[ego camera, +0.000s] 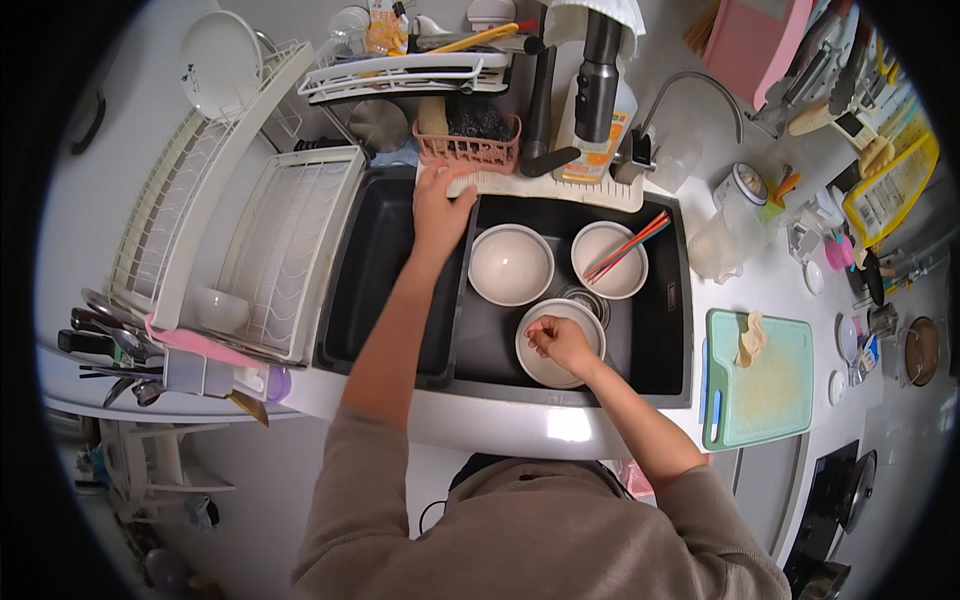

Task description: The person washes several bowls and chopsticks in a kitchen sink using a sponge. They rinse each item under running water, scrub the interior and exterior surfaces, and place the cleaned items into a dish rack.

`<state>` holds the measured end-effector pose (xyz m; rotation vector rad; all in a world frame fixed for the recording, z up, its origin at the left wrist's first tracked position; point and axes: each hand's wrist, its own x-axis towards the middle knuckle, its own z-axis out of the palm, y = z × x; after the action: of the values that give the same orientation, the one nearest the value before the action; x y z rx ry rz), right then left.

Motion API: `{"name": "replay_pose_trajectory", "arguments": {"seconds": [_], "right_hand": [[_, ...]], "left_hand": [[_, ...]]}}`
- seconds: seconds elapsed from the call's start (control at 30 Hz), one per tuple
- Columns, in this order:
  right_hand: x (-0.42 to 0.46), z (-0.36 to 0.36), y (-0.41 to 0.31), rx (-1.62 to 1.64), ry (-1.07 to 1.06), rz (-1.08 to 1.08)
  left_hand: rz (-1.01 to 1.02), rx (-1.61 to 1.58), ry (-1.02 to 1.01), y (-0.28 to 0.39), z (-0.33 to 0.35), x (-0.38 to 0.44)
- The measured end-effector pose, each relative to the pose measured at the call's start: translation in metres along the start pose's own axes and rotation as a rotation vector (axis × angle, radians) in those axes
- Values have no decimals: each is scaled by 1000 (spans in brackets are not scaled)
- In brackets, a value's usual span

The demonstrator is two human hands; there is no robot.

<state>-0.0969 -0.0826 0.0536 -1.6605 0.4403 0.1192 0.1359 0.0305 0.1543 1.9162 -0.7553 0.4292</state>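
Note:
My left hand (441, 206) reaches to the front of a pink plastic basket (480, 154), its fingers apart at the basket's lower edge. A dark mesh scrubber (478, 120) lies in that basket. Over a white bowl (534, 364) near the front of the black sink (645, 352) is my right hand (555, 341), with its fingers curled; whether they hold anything is hidden. Two more white bowls stand behind, one at the left (511, 265) and one at the right (600, 251). Red and blue chopsticks (630, 246) lean in the right one.
A dark faucet (598, 97) and a bottle with an orange label (596, 154) stand behind the sink. White dish racks (300, 247) are at the left. A green cutting board (776, 382) with a beige cloth-like piece (750, 341) lies at the right, below a translucent pitcher (724, 240).

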Motion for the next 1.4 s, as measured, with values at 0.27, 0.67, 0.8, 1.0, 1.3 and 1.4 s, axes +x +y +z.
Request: {"name": "replay_pose_trajectory", "arguments": {"seconds": [0.27, 0.67, 0.8, 1.0, 1.3, 1.4], "right_hand": [[22, 15, -77, -42, -54, -137], [38, 12, -90, 210, -40, 37], [47, 11, -90, 303, -6, 8], [54, -16, -82, 59, 537, -568], [20, -108, -147, -372, 416, -613], [18, -128, -187, -203, 195, -400]], "left_hand": [[-96, 390, 29, -89, 43, 121], [-277, -1246, 266, -54, -9, 76], [-274, -1145, 314, -31, -29, 69], [-474, -1097, 234, 18, -7, -29], [-377, -372, -520, 76, 41, -67], [-329, -861, -403, 67, 62, -54]]}}
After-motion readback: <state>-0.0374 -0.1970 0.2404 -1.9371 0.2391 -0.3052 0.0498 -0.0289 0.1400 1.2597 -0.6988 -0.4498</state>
